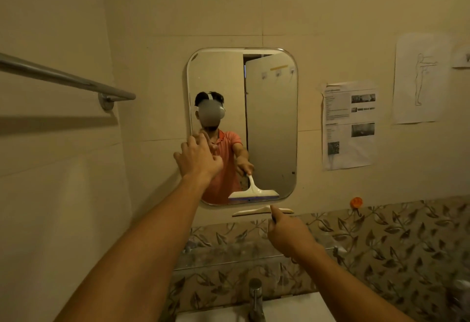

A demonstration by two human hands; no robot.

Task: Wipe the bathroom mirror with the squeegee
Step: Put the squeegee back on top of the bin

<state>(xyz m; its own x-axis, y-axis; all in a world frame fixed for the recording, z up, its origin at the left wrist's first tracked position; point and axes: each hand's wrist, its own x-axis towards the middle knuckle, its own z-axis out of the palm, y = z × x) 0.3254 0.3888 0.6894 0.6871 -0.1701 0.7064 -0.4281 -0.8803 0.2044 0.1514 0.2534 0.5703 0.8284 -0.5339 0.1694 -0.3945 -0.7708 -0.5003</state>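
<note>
A rounded rectangular mirror (269, 123) hangs on the tiled wall. My right hand (287, 232) grips the handle of a white squeegee (254, 211), whose blade lies level just under the mirror's bottom edge. The squeegee's reflection shows low in the glass. My left hand (197, 157) is raised at the mirror's lower left edge with its fingers loosely bent, holding nothing; whether it touches the glass is unclear.
A metal towel bar (63, 77) juts from the left wall. Paper sheets (348, 125) are stuck to the wall right of the mirror. An orange hook (356, 202) sits above the leaf-patterned tile band. A tap (255, 298) and white basin lie below.
</note>
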